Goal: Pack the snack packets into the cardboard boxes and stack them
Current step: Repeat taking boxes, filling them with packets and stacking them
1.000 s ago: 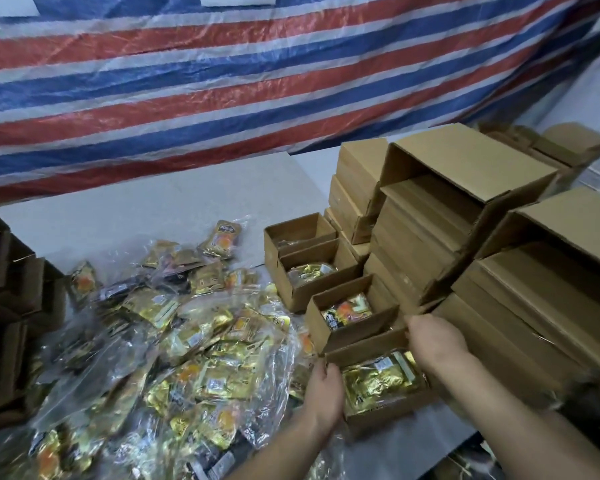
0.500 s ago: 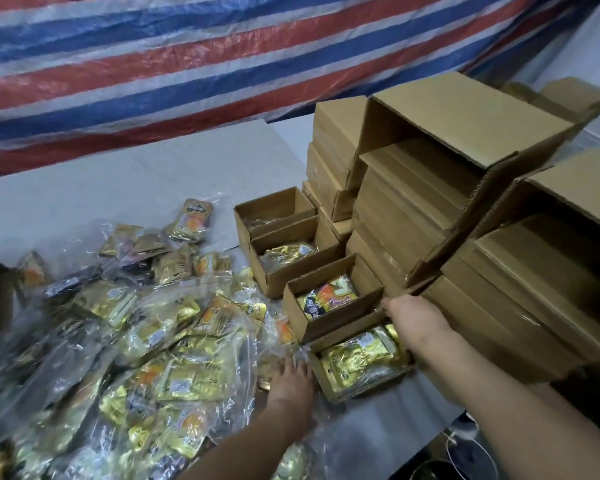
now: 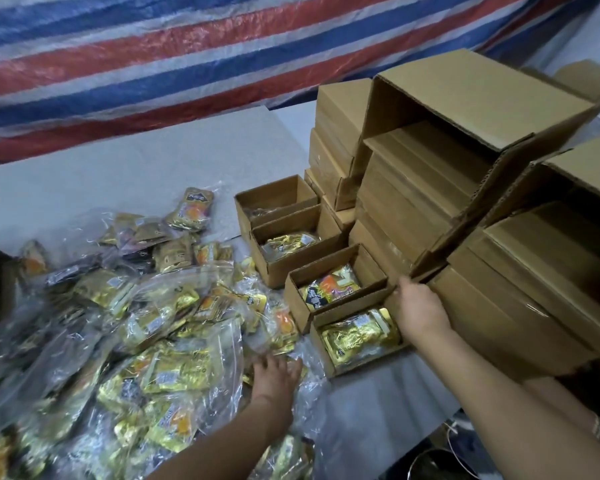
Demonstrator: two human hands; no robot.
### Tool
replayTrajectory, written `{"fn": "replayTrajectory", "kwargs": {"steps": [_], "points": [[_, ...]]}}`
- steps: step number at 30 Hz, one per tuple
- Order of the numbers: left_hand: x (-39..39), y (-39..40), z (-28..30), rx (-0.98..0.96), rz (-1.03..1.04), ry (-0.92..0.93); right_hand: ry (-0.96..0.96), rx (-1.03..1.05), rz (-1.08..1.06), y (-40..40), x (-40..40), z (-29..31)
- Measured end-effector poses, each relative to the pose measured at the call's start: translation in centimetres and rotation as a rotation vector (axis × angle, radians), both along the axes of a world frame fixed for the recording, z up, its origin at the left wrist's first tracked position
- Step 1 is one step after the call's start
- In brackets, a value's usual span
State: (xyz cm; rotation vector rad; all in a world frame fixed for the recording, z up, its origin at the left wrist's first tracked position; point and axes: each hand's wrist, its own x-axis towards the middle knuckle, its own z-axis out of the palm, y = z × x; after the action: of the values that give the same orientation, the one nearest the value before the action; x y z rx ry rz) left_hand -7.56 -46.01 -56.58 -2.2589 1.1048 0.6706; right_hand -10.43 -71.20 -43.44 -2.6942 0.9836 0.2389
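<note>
Grey desk; striped tarpaulin behind. Left hand flat, fingers spread on snack packets. Right hand gripping nearest open box far rim.

The fingertips of the right hand are hidden behind the far wall of the nearest small box. The contents of the farthest small box are shadowed and cannot be told. The snack packets are cut off by the left and bottom edges, their print blurred. The large carton is cut by the right edge.
</note>
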Motion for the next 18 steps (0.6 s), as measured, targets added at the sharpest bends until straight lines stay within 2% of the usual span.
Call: {"fn": "replayTrajectory", "kwargs": {"steps": [2, 5, 7, 9, 11, 18], "points": [[-0.2, -0.4, 0.8, 0.014, -0.016, -0.025, -0.109, 0.072, -0.05, 0.9, -0.8, -0.5], [-0.4, -1.6, 1.8, 0.067, -0.124, -0.04, -0.23, -0.047, 0.085, 3.3, -3.1, -1.6], [0.0, -2.5, 2.2, 0.104, -0.185, -0.067, -0.167, -0.066, 0.156, 5.0, -4.4, -3.0], [0.7, -3.2, 2.6, 0.15, -0.204, -0.085, -0.017, 0.018, 0.093, 6.4, -5.0, -4.6], [1.3, -3.3, 2.5, 0.176, -0.189, -0.076, 0.06, 0.018, 0.076, 7.0, -4.9, -5.9], [1.1, -1.3, 1.3, 0.178, -0.075, -0.109, -0.002, 0.028, 0.142, 7.7, -2.6, -6.0]]}}
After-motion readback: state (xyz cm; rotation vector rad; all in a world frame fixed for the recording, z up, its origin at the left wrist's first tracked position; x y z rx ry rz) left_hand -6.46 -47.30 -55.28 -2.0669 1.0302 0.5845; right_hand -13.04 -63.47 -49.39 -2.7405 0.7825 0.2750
